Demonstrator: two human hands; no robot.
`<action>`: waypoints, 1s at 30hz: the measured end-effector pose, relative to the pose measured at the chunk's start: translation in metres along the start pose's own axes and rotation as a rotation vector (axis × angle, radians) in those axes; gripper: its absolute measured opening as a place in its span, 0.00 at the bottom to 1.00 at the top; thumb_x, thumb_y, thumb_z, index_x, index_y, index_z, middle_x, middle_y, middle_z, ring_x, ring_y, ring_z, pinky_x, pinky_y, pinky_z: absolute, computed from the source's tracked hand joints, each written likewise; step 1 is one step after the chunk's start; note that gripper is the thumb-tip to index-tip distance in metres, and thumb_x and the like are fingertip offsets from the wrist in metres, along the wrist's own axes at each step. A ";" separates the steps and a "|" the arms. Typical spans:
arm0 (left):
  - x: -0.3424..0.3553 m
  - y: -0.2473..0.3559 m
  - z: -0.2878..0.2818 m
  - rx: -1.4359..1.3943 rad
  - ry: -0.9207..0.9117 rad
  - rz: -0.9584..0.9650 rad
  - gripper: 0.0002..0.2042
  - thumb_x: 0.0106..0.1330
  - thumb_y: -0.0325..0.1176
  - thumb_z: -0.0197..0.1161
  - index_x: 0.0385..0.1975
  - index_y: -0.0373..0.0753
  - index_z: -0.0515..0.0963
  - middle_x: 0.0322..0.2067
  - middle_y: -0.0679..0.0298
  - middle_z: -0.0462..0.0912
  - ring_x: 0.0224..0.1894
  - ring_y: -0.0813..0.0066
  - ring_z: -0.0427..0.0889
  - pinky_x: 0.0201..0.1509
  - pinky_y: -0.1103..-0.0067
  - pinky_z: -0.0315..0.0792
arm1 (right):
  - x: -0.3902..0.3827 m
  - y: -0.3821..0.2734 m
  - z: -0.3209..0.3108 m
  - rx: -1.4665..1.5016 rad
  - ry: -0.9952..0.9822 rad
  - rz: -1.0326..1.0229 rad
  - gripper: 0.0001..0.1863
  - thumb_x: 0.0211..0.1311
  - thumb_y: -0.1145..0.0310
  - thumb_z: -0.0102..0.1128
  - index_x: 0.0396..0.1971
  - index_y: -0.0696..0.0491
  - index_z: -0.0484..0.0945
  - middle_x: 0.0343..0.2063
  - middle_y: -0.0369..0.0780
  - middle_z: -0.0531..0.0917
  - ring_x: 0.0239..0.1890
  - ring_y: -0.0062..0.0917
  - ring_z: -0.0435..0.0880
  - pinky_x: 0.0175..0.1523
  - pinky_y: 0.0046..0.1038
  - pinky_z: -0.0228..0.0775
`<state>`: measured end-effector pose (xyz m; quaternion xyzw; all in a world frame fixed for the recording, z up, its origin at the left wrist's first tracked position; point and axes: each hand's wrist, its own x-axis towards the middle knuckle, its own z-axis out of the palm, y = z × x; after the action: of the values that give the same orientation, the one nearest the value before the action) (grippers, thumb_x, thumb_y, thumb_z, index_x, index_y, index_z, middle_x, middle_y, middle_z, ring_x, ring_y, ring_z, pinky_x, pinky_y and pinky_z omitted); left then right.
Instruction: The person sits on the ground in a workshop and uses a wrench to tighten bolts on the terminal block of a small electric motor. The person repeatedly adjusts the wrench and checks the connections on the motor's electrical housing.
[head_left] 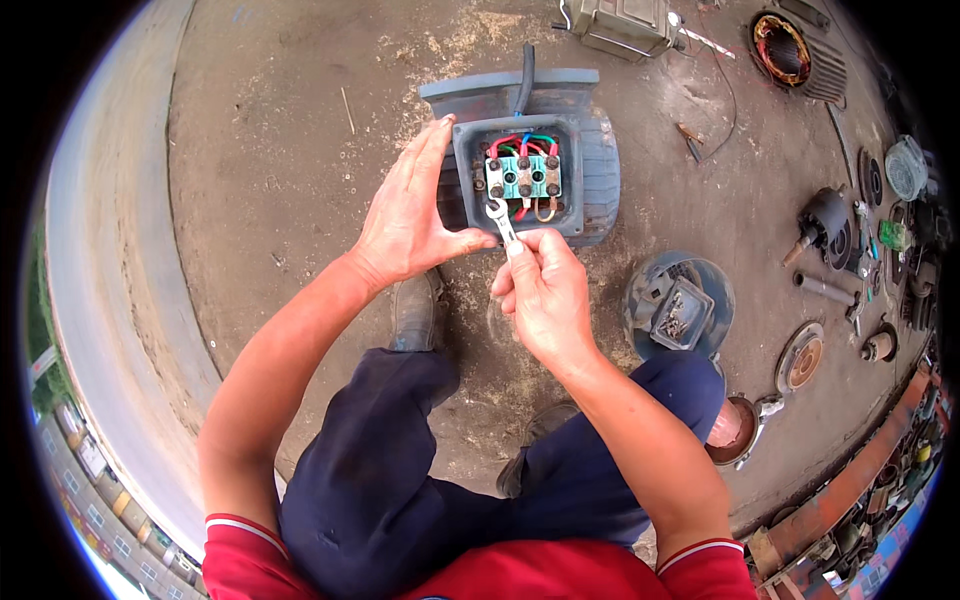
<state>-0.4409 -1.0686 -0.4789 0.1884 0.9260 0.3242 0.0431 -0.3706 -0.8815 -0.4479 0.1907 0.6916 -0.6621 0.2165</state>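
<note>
An electric motor (pixel 603 160) with a grey ribbed body lies on the ground in front of me. Its square terminal box (pixel 466 150) is uncovered, showing a pale green terminal block (pixel 512 178) with metal links, nuts and coloured wires. My right hand (pixel 541 290) grips a small open-end wrench (pixel 505 222), whose jaw is at the lower left terminal nut. Fingers spread, my left hand (pixel 412 205) rests along the box's left side, the thumb near its lower edge. A thick black cable (pixel 527 80) enters the box from the top.
Right of my knees stands a round tub (pixel 640 290) holding a small tray (pixel 682 315) of hardware. Another motor (pixel 622 25) and a stator with copper windings (pixel 785 50) lie farther off. Discs, a pipe (pixel 825 288) and tools are scattered at the right.
</note>
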 end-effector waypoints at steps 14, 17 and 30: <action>-0.007 -0.024 0.012 -0.169 0.057 0.142 0.64 0.36 0.45 0.87 0.75 0.32 0.52 0.70 0.43 0.65 0.73 0.46 0.64 0.79 0.54 0.55 | 0.003 -0.031 -0.004 -0.171 0.038 0.116 0.09 0.79 0.66 0.52 0.44 0.58 0.73 0.21 0.35 0.81 0.17 0.12 0.72 0.22 0.20 0.65; -0.005 -0.026 0.009 -0.165 0.040 0.143 0.66 0.34 0.44 0.87 0.76 0.33 0.51 0.71 0.44 0.64 0.73 0.46 0.64 0.79 0.53 0.55 | 0.006 -0.038 -0.003 -0.199 0.006 0.158 0.10 0.80 0.66 0.51 0.44 0.59 0.74 0.20 0.35 0.80 0.17 0.13 0.73 0.23 0.21 0.65; -0.004 -0.014 0.047 0.034 0.160 0.160 0.61 0.43 0.59 0.81 0.72 0.27 0.54 0.68 0.40 0.65 0.73 0.43 0.63 0.76 0.48 0.53 | 0.002 -0.004 0.024 0.077 0.227 0.009 0.14 0.81 0.61 0.51 0.40 0.56 0.76 0.17 0.30 0.72 0.17 0.10 0.65 0.22 0.18 0.57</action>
<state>-0.4318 -1.0525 -0.5249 0.2358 0.9139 0.3248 -0.0600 -0.3730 -0.9053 -0.4466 0.2760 0.6848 -0.6614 0.1321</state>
